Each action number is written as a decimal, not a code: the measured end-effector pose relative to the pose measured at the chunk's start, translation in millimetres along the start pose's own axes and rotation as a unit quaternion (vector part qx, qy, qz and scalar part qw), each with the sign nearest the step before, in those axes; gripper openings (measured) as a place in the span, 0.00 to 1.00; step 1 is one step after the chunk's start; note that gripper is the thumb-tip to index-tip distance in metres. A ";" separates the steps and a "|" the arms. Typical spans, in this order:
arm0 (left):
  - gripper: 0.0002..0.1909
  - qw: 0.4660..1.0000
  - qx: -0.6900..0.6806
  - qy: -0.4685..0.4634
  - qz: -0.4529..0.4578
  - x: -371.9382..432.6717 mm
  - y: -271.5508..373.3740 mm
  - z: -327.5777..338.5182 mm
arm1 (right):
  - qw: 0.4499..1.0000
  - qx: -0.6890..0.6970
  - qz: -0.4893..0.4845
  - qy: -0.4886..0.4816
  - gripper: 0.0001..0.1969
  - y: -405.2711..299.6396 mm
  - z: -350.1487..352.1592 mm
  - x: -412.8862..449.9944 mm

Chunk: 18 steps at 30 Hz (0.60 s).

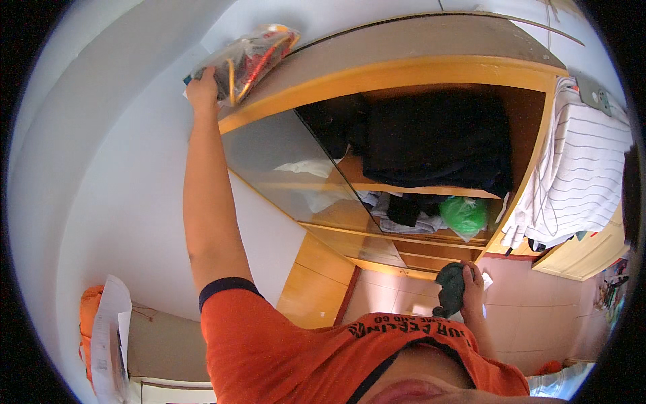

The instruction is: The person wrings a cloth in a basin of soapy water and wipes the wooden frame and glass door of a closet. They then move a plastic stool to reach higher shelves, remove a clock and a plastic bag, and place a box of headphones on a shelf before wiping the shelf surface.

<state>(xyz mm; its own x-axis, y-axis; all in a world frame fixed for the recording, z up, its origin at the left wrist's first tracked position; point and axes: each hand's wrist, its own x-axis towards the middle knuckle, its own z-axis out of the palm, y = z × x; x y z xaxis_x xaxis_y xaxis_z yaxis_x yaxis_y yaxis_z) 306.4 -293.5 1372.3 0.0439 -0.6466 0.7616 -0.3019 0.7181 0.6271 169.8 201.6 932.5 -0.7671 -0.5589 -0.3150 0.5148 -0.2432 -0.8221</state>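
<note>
My left hand [203, 90] is raised to the left end of the wooden cabinet's top [393, 43], its fingers against a clear plastic bag [247, 60] with dark, red and yellow things inside. Whether the fingers grip the bag or only press on it cannot be told. Lower down, in front of the cabinet's bottom edge, my right hand [472, 288] is closed around a crumpled dark green cloth [450, 288]. Between the two hands, the cabinet's sliding glass pane [298, 166] covers the left part of the front. Dark clothes [434, 136] fill the uncovered upper part.
Folded clothes [411, 217] and a green plastic bag [463, 214] lie on the lower shelf. A striped white cloth [580, 166] hangs at the cabinet's right side, a phone [594, 96] above it. An orange bag [90, 313] and papers [108, 343] are at the lower left.
</note>
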 end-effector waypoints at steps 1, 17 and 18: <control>0.23 0.991 -0.122 0.022 -0.044 4.6 0.6 -3.5 | 0.999 -0.032 -0.028 0.009 0.11 1.8 -5.5 3.4; 0.20 0.861 -0.463 -0.110 -0.181 -64.6 2.1 -198.9 | 0.986 -0.071 0.010 -0.149 0.12 31.8 35.5 23.3; 0.21 0.855 -0.472 -0.116 -0.184 -74.9 -1.6 -210.9 | 0.984 -0.076 0.013 -0.160 0.12 32.6 39.4 25.8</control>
<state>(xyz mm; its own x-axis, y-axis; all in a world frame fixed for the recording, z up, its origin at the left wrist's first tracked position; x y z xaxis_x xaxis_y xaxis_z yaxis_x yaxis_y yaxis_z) 504.4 -191.9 1348.8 -0.2521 -0.8288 0.4995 0.5983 0.2723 0.7536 181.9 148.0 916.3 -0.5823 -0.7900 -0.1919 0.4515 -0.1180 -0.8844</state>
